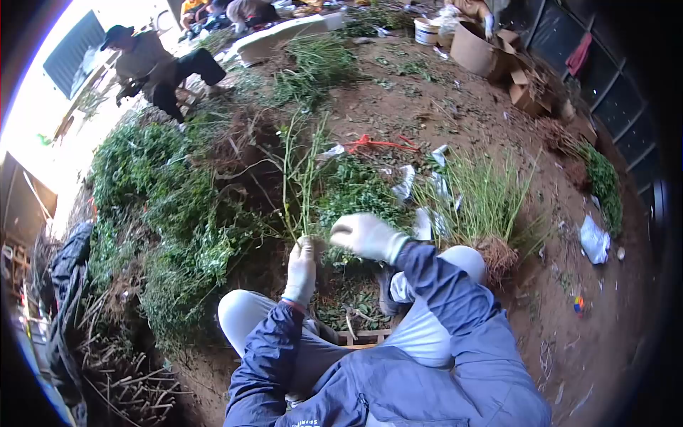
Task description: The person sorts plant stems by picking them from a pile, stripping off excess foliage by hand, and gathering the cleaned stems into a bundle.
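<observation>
My left hand (302, 270), in a pale glove, is closed round the lower ends of a few thin green plant stems (288, 188) that stand upright above it. My right hand (366, 236), gloved too, is just right of the left with its fingers curled together. Whether anything is in those fingers is too small and blurred to make out. Leafy green cuttings (363, 192) lie on the ground beyond my right hand. By my right knee stands a bundle of bare green stems (477, 192) with brown roots (500, 260) at its base.
A big heap of leafy plants (178, 220) lies to the left, with cut sticks (135, 388) below it. Red twine (373, 142) and white scraps (594, 240) litter the soil. A seated person (156, 67), a cardboard drum (477, 51) and a white bucket (427, 32) are farther back.
</observation>
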Motion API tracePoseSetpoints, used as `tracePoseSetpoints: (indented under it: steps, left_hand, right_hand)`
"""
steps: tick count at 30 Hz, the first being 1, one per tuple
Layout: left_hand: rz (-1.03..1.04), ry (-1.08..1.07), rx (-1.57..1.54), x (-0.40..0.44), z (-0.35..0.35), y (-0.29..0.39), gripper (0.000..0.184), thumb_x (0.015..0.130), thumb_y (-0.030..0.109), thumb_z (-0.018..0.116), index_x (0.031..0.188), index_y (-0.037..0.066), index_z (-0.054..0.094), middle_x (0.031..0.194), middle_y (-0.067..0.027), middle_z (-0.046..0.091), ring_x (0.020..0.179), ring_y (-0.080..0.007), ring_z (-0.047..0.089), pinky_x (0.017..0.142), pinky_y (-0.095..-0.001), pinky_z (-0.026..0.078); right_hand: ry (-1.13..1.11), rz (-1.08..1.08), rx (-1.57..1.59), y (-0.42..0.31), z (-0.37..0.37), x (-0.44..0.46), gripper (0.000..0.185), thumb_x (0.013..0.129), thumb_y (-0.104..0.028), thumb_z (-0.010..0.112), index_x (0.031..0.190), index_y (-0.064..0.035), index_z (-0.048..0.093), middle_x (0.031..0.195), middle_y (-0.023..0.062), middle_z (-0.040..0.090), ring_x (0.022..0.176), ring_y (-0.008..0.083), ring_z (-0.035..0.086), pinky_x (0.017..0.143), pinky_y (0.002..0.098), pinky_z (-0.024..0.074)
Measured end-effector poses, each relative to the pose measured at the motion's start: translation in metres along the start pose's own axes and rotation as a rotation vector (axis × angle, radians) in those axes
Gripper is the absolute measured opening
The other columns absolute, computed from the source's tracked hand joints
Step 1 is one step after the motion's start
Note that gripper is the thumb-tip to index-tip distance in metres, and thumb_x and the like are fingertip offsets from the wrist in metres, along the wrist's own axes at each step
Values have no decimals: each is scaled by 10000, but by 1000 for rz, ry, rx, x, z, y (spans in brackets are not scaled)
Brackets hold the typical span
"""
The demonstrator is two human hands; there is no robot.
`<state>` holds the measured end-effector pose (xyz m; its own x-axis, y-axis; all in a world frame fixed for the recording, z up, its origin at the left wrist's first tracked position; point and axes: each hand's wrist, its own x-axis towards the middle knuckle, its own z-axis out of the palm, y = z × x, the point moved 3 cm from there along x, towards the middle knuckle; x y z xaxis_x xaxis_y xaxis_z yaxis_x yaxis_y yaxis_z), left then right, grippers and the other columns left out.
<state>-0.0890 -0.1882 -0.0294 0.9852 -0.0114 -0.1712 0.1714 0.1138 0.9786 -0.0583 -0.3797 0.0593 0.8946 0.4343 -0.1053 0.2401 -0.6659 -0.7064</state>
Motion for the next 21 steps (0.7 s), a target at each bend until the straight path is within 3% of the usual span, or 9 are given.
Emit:
tracePoseSetpoints:
  steps: [4,7,12,15,16,17,19,20,21]
  left_hand:
    - [90,-53,67,0,0,-9,328,1139,324,489,1093,40,646,943,10,636,851,-93,535,800,-274,463]
    - [157,-105,240,-1,1,-18,327,1134,322,490,1115,17,606,916,-19,612,851,-130,522,798,-312,467]
    - [234,-222,460,-9,15,-16,284,1114,282,503,1114,10,582,862,-118,584,796,-228,551,767,-375,484]
    - [252,-296,543,-10,21,-19,277,1100,270,527,1148,4,585,899,-161,622,805,-276,592,773,-398,495]
    - [286,-318,586,-11,20,-21,279,1100,269,530,1161,3,587,911,-169,635,810,-284,608,772,-402,499]
    - [309,-290,604,-13,20,-24,285,1097,272,538,1172,3,596,905,-179,661,800,-296,635,758,-403,506]
    - [26,-371,484,-14,26,-10,301,1094,283,543,1161,-5,600,870,-181,663,770,-308,635,740,-403,506]
    - [166,-357,517,-10,25,-13,316,1093,290,545,1144,-15,609,848,-179,660,759,-306,631,731,-401,505]
    - [53,-381,539,-7,25,-10,322,1092,291,544,1127,-21,615,844,-191,662,762,-312,638,729,-404,504]
  right_hand:
    - [353,69,289,13,-74,7,251,1008,-201,673,1173,-21,728,1100,105,769,1011,185,714,932,323,555]
    - [547,33,502,29,-107,26,361,1000,-151,704,1315,17,653,1152,57,733,1022,133,676,938,280,541]
    - [556,80,266,32,-133,29,644,921,-166,801,1469,31,527,1018,52,716,900,135,662,799,290,555]
    - [673,115,414,82,-117,44,373,958,-214,774,1263,-15,696,841,28,730,698,106,649,639,283,536]
    - [675,150,652,95,-114,41,175,996,-188,728,1071,-31,747,807,15,733,668,81,652,616,258,542]
    - [628,238,863,101,-118,35,150,1028,-181,687,977,-50,738,798,23,745,634,75,665,565,237,543]
    - [645,270,873,98,-130,23,160,1035,-185,677,1006,-38,734,795,63,754,599,120,686,510,248,545]
    - [663,253,913,100,-139,14,160,1036,-181,674,1011,-35,733,799,69,754,608,130,695,524,259,560]
    - [680,234,953,103,-148,3,159,1037,-177,670,1015,-32,732,803,75,754,616,140,704,538,271,576]
